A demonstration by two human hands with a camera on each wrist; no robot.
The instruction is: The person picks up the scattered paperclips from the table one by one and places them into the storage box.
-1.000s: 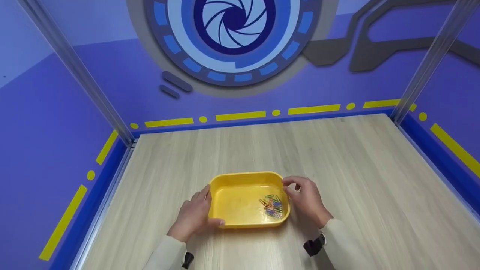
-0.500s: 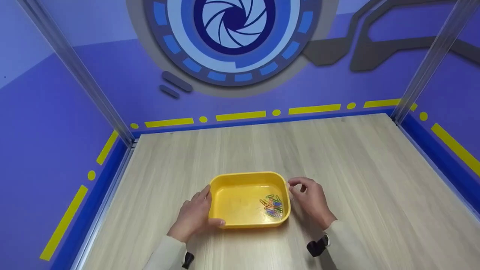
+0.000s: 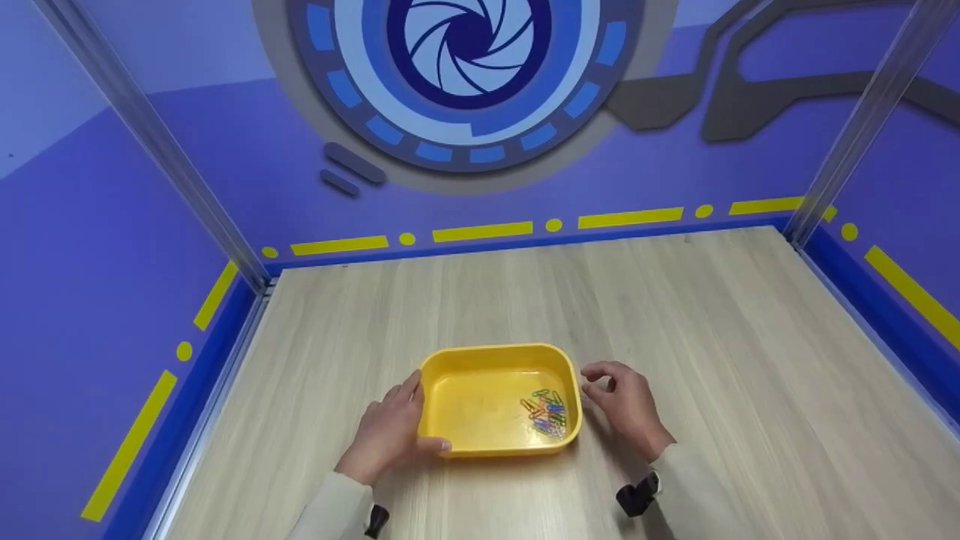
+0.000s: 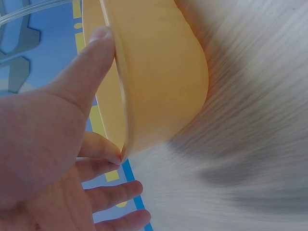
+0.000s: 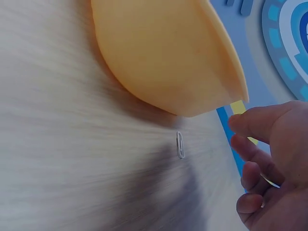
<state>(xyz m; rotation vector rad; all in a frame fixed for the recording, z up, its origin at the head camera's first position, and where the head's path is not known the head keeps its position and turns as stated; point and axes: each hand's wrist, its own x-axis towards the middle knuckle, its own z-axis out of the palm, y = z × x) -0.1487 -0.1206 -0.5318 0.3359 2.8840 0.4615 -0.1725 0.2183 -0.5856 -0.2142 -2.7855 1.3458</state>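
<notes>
A yellow plastic tray (image 3: 480,405) stands on the table, with several coloured paper clips (image 3: 547,414) heaped in its right part. My left hand (image 3: 390,431) holds the tray's left end: in the left wrist view, the thumb lies over the rim and the index fingertip touches near the corner, the other fingers spread. Just off the tray's right end hovers my right hand (image 3: 624,401), fingers loosely bent, thumb and index fingertips slightly apart, nothing visible between them. In the right wrist view, a single whitish paper clip (image 5: 180,145) lies on the table close to the tray.
The wood-grain table (image 3: 360,315) runs back to a blue-purple printed wall (image 3: 465,202). Similar side panels and metal posts (image 3: 180,165) bound it left and right.
My right hand has moved from the tray's right rim outward to the right, its fingertips now apart from the tray. The left hand and the tray have stayed in place.
</notes>
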